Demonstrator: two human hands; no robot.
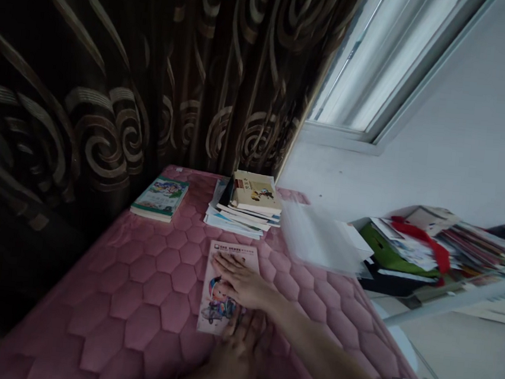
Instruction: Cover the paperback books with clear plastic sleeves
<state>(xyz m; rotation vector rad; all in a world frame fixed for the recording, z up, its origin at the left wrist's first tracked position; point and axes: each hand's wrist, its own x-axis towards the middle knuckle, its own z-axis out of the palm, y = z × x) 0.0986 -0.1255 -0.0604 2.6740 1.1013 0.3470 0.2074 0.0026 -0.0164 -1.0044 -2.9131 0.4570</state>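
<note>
A thin booklet (213, 299) with a pale pink cover and a cartoon child's picture lies on the pink quilted surface in front of me. My right hand (240, 280) rests palm down across its upper half, fingers stretched out. Lower down, my left hand (240, 346) lies over the booklet's bottom right corner, its fingers extended and pointing away from me. Both hands look flat rather than gripping. The cover's right side is partly hidden beneath them.
Behind the booklet stands a stack of books and papers (254, 193). A green-edged book (160, 198) lies at the far left, a translucent plastic sheet (319, 235) at the right. Patterned curtains (192, 70) hang behind; a cluttered shelf (430, 296) stands right of the quilted surface (146, 316).
</note>
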